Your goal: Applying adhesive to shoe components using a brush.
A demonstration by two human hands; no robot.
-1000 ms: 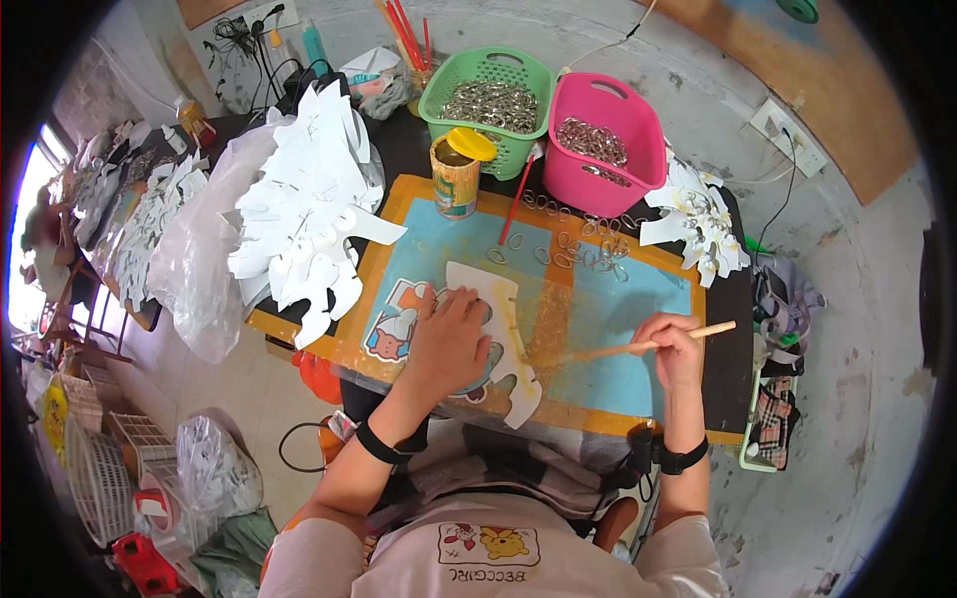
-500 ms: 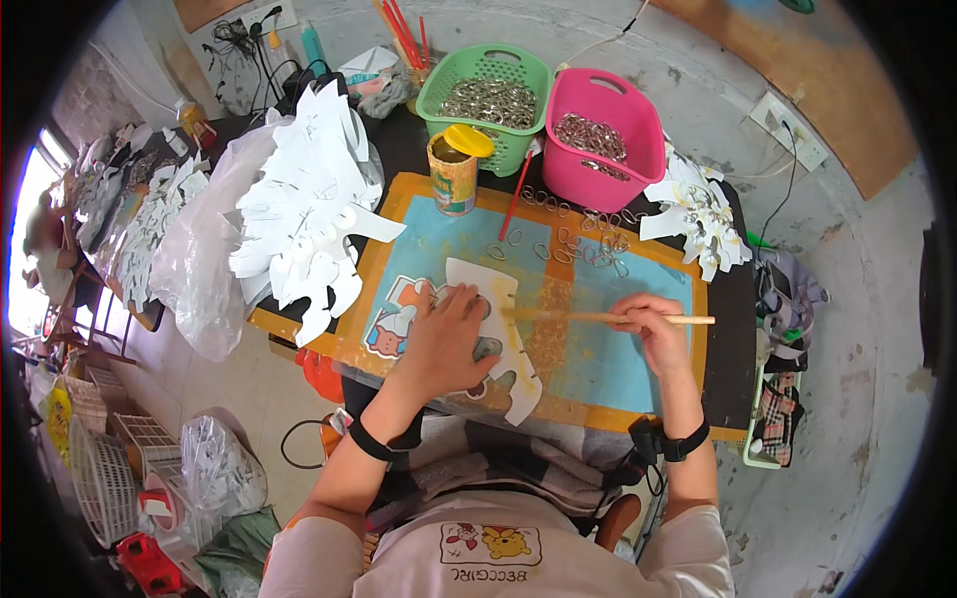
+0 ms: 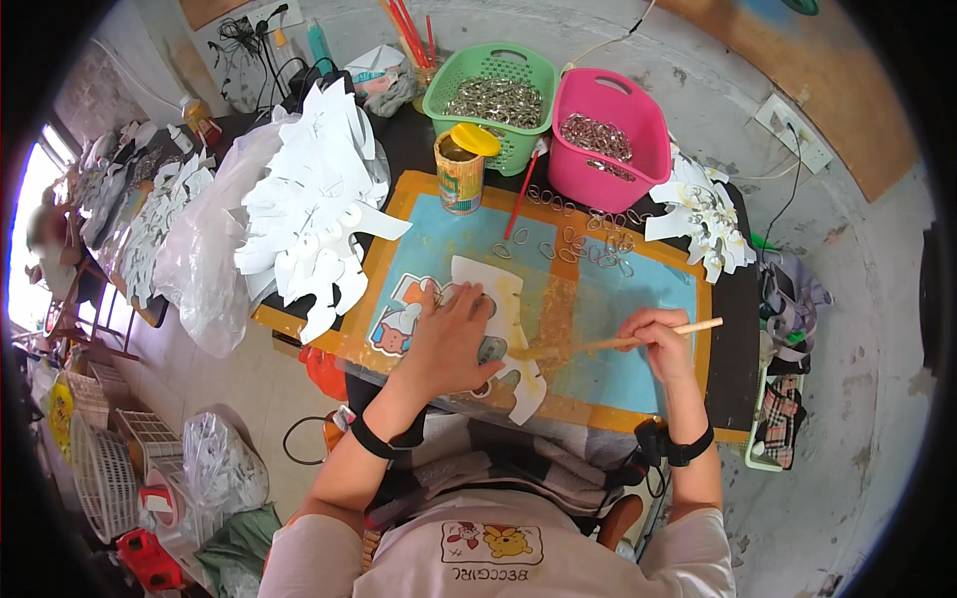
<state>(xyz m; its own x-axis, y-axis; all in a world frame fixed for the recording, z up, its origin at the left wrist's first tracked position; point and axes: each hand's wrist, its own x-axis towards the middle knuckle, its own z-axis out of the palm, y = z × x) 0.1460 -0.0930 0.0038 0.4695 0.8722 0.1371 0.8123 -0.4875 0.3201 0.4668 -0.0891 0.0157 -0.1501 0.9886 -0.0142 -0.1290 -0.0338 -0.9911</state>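
My left hand (image 3: 446,337) lies flat with spread fingers, pressing a white cut-out template (image 3: 531,379) over a colourful cartoon-printed piece (image 3: 395,334). Yellow smears run down the template's right side. Between the fingers of my right hand (image 3: 658,342) is a thin wooden brush (image 3: 610,343). Its yellowish bristle end meets the template's right edge, partly over the blue work mat (image 3: 439,224). At the mat's far edge stands a yellow-stained can (image 3: 461,184) with a yellow lid tilted on top. What lies under my left palm is hidden.
Metal rings fill a green basket (image 3: 431,105) and a pink basket (image 3: 658,159); loose rings (image 3: 571,236) and a red stick (image 3: 519,204) lie before them. White cut-outs (image 3: 309,189) pile at left, yellow-stained ones (image 3: 708,219) at right. A plastic bag (image 3: 204,269) hangs over the table edge.
The brush's bristle end has moved down along the template's right edge, toward me, and its handle now tilts up to the right. My left hand stays in place on the template.
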